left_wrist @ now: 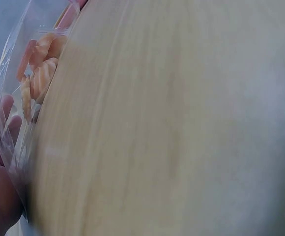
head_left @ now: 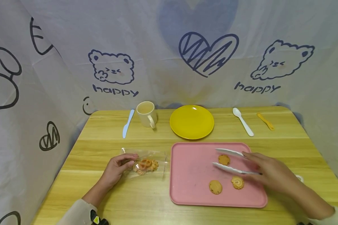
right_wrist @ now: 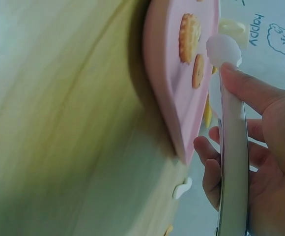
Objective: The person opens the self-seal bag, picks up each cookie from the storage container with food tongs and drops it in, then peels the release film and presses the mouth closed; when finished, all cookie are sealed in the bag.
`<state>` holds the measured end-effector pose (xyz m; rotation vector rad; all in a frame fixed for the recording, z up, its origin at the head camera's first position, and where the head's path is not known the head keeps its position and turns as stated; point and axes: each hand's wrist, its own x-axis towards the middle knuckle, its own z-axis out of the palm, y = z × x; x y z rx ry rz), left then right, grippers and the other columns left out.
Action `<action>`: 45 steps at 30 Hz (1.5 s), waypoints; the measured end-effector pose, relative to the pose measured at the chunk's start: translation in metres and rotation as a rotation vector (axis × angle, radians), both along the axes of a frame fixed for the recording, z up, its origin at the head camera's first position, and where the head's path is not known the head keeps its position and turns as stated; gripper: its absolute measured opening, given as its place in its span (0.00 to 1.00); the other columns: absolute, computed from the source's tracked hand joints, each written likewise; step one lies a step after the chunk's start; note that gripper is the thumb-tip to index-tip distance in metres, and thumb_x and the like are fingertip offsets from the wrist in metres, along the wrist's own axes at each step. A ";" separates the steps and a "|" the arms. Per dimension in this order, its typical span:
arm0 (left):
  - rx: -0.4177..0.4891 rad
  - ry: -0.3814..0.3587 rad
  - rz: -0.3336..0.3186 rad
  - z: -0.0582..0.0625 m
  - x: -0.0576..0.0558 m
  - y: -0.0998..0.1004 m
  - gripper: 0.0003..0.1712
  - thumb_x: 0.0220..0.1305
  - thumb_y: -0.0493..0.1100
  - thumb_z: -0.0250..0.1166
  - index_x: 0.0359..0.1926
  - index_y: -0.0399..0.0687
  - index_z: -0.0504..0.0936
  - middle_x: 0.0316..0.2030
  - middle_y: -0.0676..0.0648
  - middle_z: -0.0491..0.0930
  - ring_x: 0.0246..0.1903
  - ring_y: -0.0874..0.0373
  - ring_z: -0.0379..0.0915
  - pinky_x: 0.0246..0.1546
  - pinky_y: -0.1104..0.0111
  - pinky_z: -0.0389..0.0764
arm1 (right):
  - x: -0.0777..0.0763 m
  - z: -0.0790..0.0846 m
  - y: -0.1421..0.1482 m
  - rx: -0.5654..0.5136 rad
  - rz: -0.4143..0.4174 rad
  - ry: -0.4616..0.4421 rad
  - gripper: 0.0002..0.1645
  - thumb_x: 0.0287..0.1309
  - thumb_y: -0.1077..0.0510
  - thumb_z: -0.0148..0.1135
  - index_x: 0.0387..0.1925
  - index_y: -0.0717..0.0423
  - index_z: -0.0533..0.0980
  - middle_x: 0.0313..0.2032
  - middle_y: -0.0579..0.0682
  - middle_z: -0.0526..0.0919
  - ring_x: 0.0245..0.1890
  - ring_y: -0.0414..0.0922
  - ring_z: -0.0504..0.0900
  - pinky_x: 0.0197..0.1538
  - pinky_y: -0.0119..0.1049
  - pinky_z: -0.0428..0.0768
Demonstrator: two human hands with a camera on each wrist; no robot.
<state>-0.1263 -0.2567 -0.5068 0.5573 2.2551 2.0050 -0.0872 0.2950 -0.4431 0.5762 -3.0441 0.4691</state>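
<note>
On the left of the table my left hand pinches the edge of a clear plastic bag. Several cookies lie inside it; the left wrist view shows their ridged edges through the film. My right hand grips a pair of tongs above the pink tray. Their two arms are spread apart, with a round cookie seen between them. Nearer the tray's front are another round cookie and a ridged, swirled cookie.
Along the back stand a cream mug and a yellow plate. A light blue knife lies left of the mug. To the right are a white spoon and a small yellow utensil. A white object is partly hidden behind my right arm.
</note>
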 end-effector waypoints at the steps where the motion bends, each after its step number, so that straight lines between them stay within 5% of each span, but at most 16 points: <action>1: -0.001 0.003 0.001 0.000 0.000 0.000 0.14 0.68 0.32 0.59 0.51 0.25 0.79 0.55 0.36 0.78 0.56 0.61 0.74 0.53 0.72 0.79 | 0.000 -0.001 0.002 0.003 0.001 0.000 0.47 0.50 0.32 0.69 0.66 0.53 0.71 0.55 0.55 0.80 0.40 0.44 0.80 0.42 0.49 0.82; 20: -0.001 -0.011 0.013 0.001 0.002 0.000 0.14 0.68 0.31 0.59 0.51 0.25 0.79 0.55 0.37 0.79 0.55 0.61 0.75 0.52 0.72 0.79 | 0.001 -0.005 0.009 0.016 0.005 0.017 0.41 0.51 0.34 0.69 0.62 0.51 0.75 0.33 0.39 0.75 0.27 0.34 0.68 0.28 0.31 0.68; 26: 0.000 -0.010 0.015 0.000 0.001 0.000 0.14 0.68 0.31 0.59 0.51 0.25 0.79 0.54 0.37 0.79 0.55 0.61 0.75 0.53 0.72 0.79 | 0.001 -0.003 0.008 0.010 0.003 0.015 0.40 0.52 0.34 0.69 0.62 0.50 0.75 0.34 0.39 0.76 0.26 0.34 0.67 0.28 0.31 0.67; 34: 0.006 -0.011 0.013 0.000 0.001 0.000 0.14 0.67 0.31 0.60 0.50 0.25 0.78 0.54 0.39 0.80 0.55 0.61 0.75 0.52 0.72 0.79 | 0.002 -0.003 0.008 0.014 0.018 0.064 0.38 0.52 0.38 0.71 0.61 0.51 0.76 0.46 0.47 0.83 0.29 0.37 0.71 0.32 0.35 0.73; 45: 0.018 -0.012 0.005 0.000 0.001 0.000 0.14 0.67 0.31 0.60 0.50 0.24 0.78 0.54 0.39 0.80 0.55 0.61 0.75 0.51 0.71 0.80 | 0.000 -0.004 0.007 0.017 0.017 0.024 0.43 0.50 0.34 0.71 0.62 0.53 0.75 0.42 0.45 0.80 0.27 0.34 0.68 0.30 0.32 0.69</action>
